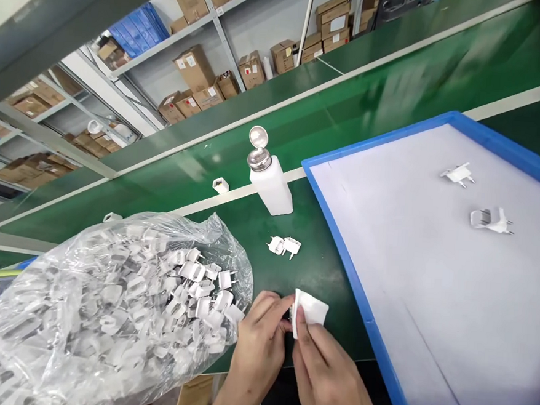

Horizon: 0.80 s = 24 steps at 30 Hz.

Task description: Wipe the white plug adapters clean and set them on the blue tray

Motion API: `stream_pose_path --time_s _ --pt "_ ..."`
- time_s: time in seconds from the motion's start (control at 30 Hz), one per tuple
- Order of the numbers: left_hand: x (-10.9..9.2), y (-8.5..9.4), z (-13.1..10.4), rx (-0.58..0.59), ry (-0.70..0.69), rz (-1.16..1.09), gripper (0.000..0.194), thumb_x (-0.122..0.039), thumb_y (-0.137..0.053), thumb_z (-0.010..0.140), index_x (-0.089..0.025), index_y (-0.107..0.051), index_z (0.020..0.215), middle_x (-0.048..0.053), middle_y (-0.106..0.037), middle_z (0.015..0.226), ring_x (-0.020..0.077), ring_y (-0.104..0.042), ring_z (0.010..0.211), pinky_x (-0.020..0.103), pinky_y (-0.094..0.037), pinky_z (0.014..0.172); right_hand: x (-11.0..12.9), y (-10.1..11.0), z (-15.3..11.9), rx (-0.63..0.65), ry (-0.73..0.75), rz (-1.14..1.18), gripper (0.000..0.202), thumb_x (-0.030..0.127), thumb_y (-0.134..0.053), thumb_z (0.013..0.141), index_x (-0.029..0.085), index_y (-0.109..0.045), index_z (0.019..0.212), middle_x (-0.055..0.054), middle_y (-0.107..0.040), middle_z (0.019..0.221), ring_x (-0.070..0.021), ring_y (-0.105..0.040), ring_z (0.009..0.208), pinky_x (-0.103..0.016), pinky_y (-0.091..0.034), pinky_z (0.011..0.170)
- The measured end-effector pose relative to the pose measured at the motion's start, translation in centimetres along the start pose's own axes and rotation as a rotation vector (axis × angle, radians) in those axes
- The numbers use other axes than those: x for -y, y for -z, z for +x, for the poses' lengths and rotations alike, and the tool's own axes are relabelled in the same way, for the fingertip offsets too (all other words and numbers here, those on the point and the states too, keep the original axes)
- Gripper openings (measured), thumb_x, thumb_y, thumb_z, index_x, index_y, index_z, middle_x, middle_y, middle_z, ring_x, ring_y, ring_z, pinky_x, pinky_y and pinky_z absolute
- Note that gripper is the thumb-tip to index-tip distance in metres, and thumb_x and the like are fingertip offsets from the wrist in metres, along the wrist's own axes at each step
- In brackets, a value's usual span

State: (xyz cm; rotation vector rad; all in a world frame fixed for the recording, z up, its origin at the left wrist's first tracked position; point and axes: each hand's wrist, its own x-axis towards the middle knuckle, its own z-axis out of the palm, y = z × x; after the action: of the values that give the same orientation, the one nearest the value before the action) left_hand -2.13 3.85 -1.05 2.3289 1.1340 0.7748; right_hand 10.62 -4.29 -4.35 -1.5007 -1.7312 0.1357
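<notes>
My right hand [327,373] is closed on a folded white wiping cloth [313,307], pinched between thumb and fingers. My left hand [260,337] meets it from the left, fingers bent around a small piece pressed to the cloth's edge; most of that piece is hidden. Just beyond my hands, two white plug adapters [284,247] lie on the green bench. To the left a clear plastic bag [119,303] spreads open, full of white plug parts. A white pump bottle [272,187] with its metal lid flipped up stands behind the pair of adapters.
At right is a blue-rimmed tray [342,232] lined with white, holding two white plug adapters, one nearer [491,220] and one farther [458,174]. A small white block [220,185] sits left of the bottle. Shelves with cardboard boxes [195,66] stand beyond the green conveyor [185,159].
</notes>
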Motion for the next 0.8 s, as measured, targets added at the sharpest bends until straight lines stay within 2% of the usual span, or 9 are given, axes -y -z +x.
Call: stream_pose_path --time_s 0.1,0.17,0.23,0.3,0.37,0.5,0.7,0.8 --pt "-0.1 -0.2 0.0 -0.013 -0.037 0.026 0.043 0.005 -0.044 0.091 -0.015 -0.073 0.116 0.006 -0.070 0.084 0.0172 -0.067 0.084 0.022 -0.061 0.071 -0.6 -0.7 -1.3 0.075 0.094 -0.025 0.063 0.003 -0.049 0.098 -0.005 -0.029 0.157 -0.012 -0.066 0.087 -0.0210 -0.067 0.074 -0.033 -0.062 0.068" --pt "0.0 -0.2 0.1 -0.012 -0.052 0.033 0.042 0.005 -0.044 0.092 -0.015 -0.073 0.116 0.006 -0.070 0.084 0.0172 -0.067 0.084 0.022 -0.061 0.071 -0.8 -0.4 -0.9 0.098 0.131 -0.005 0.060 0.001 -0.047 0.097 -0.006 -0.033 0.154 -0.012 -0.067 0.088 -0.0204 -0.067 0.076 -0.032 -0.062 0.070" --pt "0.1 -0.2 0.1 -0.010 -0.052 0.037 0.044 0.004 -0.043 0.093 -0.017 -0.072 0.118 0.006 -0.069 0.083 0.0171 -0.067 0.084 0.023 -0.061 0.073 -0.9 0.2 0.2 0.111 0.096 0.028 0.050 0.001 -0.043 0.098 -0.005 -0.042 0.148 -0.012 -0.066 0.089 -0.0204 -0.068 0.076 -0.031 -0.062 0.068" --pt "0.1 -0.2 0.1 -0.011 -0.056 0.033 0.047 0.005 -0.043 0.093 -0.018 -0.072 0.121 0.005 -0.069 0.082 0.0167 -0.067 0.084 0.023 -0.062 0.073 -0.9 0.5 1.2 0.120 0.002 0.053 0.042 0.004 -0.039 0.101 -0.002 -0.052 0.140 -0.011 -0.065 0.088 -0.0208 -0.068 0.073 -0.033 -0.061 0.064" --pt "0.2 -0.1 0.1 -0.014 -0.062 0.035 0.048 0.005 -0.042 0.093 -0.019 -0.071 0.124 0.004 -0.069 0.082 0.0165 -0.067 0.084 0.023 -0.062 0.074 -0.7 0.5 1.3 0.124 -0.045 0.055 0.040 0.007 -0.039 0.102 -0.001 -0.054 0.138 -0.010 -0.064 0.086 -0.0207 -0.068 0.071 -0.033 -0.061 0.061" --pt "0.5 -0.1 -0.1 -0.024 -0.109 0.060 0.044 0.003 -0.048 0.094 -0.020 -0.070 0.125 0.003 -0.069 0.081 0.0172 -0.067 0.086 0.024 -0.062 0.075 -0.3 -0.2 -0.3 0.074 0.083 0.005 0.043 0.003 -0.044 0.098 -0.005 -0.050 0.139 -0.010 -0.065 0.083 -0.0186 -0.067 0.068 -0.028 -0.061 0.064" --pt "0.8 -0.3 -0.2 0.004 -0.099 0.034 0.044 0.004 -0.046 0.096 -0.019 -0.071 0.125 0.004 -0.068 0.084 0.0155 -0.064 0.087 0.021 -0.059 0.073 0.2 -0.3 0.6 0.033 -0.065 0.060 0.045 0.008 -0.038 0.103 -0.002 -0.045 0.146 -0.011 -0.066 0.087 -0.0201 -0.070 0.070 -0.030 -0.061 0.060" --pt "1.0 -0.2 -0.4 0.003 -0.124 0.052 0.043 0.003 -0.048 0.095 -0.017 -0.071 0.125 0.005 -0.070 0.083 0.0162 -0.065 0.088 0.022 -0.059 0.075 0.6 -0.7 0.0 -0.023 0.015 0.005 0.044 0.003 -0.041 0.099 -0.006 -0.047 0.141 -0.011 -0.067 0.082 -0.0195 -0.069 0.065 -0.029 -0.060 0.058"
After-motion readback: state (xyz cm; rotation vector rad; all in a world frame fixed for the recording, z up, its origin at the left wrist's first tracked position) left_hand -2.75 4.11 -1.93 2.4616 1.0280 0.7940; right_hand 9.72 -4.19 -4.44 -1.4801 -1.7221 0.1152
